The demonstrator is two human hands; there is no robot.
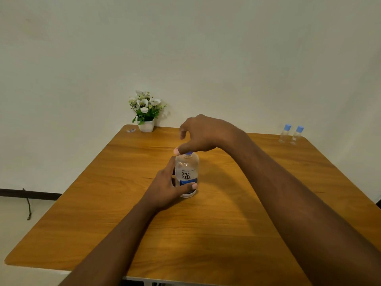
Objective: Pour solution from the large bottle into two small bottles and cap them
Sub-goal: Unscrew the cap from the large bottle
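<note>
While the left hand [165, 186] grips the large bottle [186, 174] upright mid-bench [226, 223], the right hand [198, 135] pinches its cap [188, 153]; firm bracing should prevent tipping. Small bottles [291, 134] stand capped, well apart.

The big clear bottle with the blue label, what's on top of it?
A blue cap tops the big clear bottle with the blue label. The right hand pinches it, covering most of the cap.

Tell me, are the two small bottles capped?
Capped: both small bottles stand upright at the far right table corner, each with a blue cap on.
</note>
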